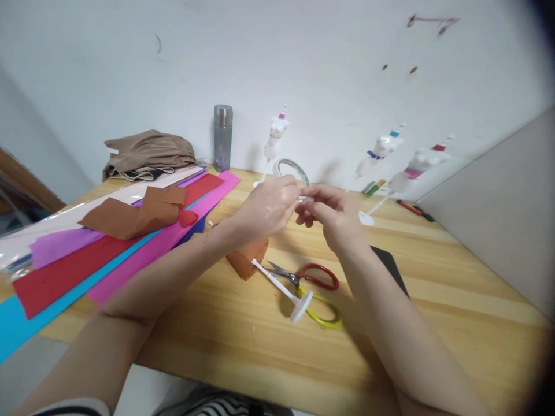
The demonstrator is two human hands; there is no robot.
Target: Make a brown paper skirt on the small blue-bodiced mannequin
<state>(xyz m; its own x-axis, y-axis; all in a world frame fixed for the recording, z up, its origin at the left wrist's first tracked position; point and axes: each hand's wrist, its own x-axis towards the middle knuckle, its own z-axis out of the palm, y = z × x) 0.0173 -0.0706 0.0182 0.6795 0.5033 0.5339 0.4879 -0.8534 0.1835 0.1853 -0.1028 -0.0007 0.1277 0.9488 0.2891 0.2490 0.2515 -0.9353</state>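
My left hand (273,203) and my right hand (327,214) meet above the middle of the wooden table. Both have bent, pinched fingers, with a small white piece (302,198) between them, too small to name. Behind the hands curves a pale tape loop (295,167). Below them lies a small mannequin stand (277,281) on its side, with brown material (247,257) around its upper end. Scissors (292,277) with one red and one yellow handle lie partly beneath the stand.
Colored paper strips (160,248), brown pieces (139,214) and folded cloth (150,153) cover the left. A flask (222,138) and mannequins (276,136) stand by the wall. A black flat object (390,268) lies beside my right forearm.
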